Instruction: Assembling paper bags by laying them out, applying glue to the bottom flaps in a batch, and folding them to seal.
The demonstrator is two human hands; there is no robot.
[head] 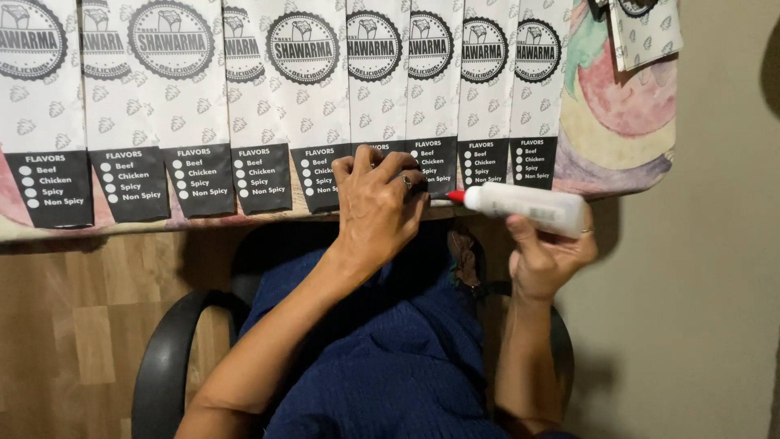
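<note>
1. firstly, the left hand (378,207) lies palm down at the near edge of the table (49,229), fingers bent and pressing on the black lower end of a paper sleeve (375,89); a ring shows on one finger. it pins the sleeve flat rather than gripping it.
2. the right hand (546,256) is clamped around a white glue bottle (532,207), which lies almost level, its red nozzle (457,196) pointing left and sitting just beside the left hand's fingertips, at the bottom edge of the sleeves.
3. outward from the hands, a row of paper sleeves (175,106) runs side by side across the table, overlapping slightly, each white with a round black emblem on top and a black panel with tick circles at the near end.
4. under them lies a patterned tablecloth (621,122) in pink, yellow and green, bare at the right end.
5. nearer the camera are the person's dark blue clothing (390,358), the black armrest (162,366) of a chair, and a wood-patterned floor (73,325).
</note>
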